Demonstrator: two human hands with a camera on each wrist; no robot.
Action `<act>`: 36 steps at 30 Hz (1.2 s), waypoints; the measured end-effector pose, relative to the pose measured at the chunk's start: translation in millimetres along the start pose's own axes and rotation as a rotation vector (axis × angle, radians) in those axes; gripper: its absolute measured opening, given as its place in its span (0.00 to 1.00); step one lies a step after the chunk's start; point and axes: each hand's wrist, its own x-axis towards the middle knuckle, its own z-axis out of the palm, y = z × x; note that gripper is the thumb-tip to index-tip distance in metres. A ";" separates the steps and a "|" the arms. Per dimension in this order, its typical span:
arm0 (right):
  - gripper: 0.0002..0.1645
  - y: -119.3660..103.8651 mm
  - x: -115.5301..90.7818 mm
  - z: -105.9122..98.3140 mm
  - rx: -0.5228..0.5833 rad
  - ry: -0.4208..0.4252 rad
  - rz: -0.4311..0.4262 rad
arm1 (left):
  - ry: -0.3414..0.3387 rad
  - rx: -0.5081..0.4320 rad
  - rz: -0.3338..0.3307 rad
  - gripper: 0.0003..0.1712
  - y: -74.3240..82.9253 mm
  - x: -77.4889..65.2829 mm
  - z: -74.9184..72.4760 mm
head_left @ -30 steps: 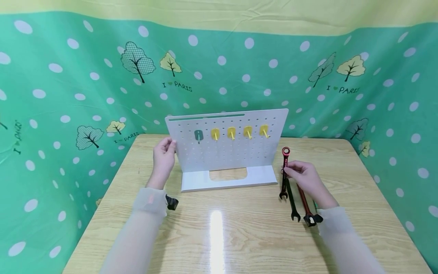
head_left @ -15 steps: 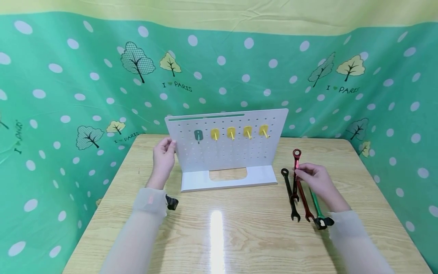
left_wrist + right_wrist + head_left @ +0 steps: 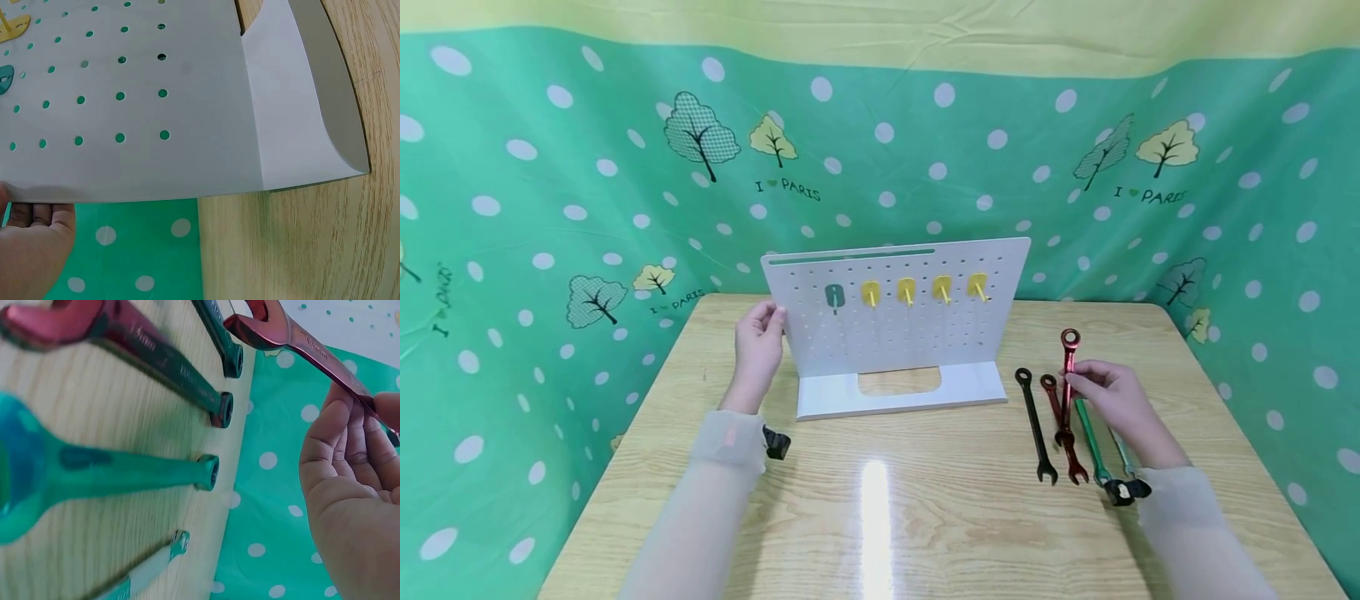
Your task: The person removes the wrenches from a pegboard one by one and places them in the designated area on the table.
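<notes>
My left hand (image 3: 758, 346) grips the left edge of a white pegboard stand (image 3: 820, 350), thumb in front and fingers curled behind. Between thumb and fingers, my right hand (image 3: 1112, 400) pinches a red combination wrench (image 3: 1069, 367), ring end up, held above the other wrenches. Under it lies a darker red wrench (image 3: 1072, 462), partly covered. To the left is a black wrench (image 3: 1036, 425); to the right are a green wrench (image 3: 1092, 442) and a pale green wrench (image 3: 150, 569), the latter partly hidden by the hand in the head view.
On the board sit a dark green hook (image 3: 835, 297) and several yellow hooks (image 3: 907, 291) in a row. The stand's base (image 3: 827, 400) rests on the wooden table (image 3: 955, 500). A green dotted curtain (image 3: 887, 167) hangs behind and at both sides.
My right hand has moved to the right with the red wrench, from over the black wrench to over the darker red one. The left hand has kept its grip on the board.
</notes>
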 end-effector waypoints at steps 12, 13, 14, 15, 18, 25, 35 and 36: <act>0.21 6.5 -7.3 -19.0 -0.033 -0.004 0.009 | -0.005 -0.002 0.005 0.17 -2.4 2.8 0.5; 0.21 7.6 -7.6 -20.8 -0.035 -0.006 0.012 | -0.005 -0.002 0.009 0.17 -2.6 2.9 0.5; 0.21 8.8 -8.0 -22.8 -0.043 -0.005 0.015 | -0.006 -0.003 0.012 0.17 -2.7 3.0 0.4; 0.21 10.3 -8.1 -25.0 -0.045 -0.008 0.017 | -0.005 -0.004 0.015 0.16 -3.2 3.1 0.3; 0.22 14.4 -9.7 -31.7 -0.056 -0.015 0.035 | -0.002 -0.009 0.021 0.16 -4.2 3.4 -0.1; 0.25 22.9 -17.6 -45.8 -0.109 -0.069 0.108 | -0.002 -0.010 0.015 0.16 -5.0 2.6 0.1; 0.27 32.0 -21.3 -58.8 -0.136 -0.097 0.190 | 0.002 -0.002 0.014 0.16 -2.8 2.0 -0.6; 0.27 32.3 -22.2 -60.6 -0.146 -0.104 0.199 | 0.000 -0.002 0.012 0.16 -3.0 2.2 -0.5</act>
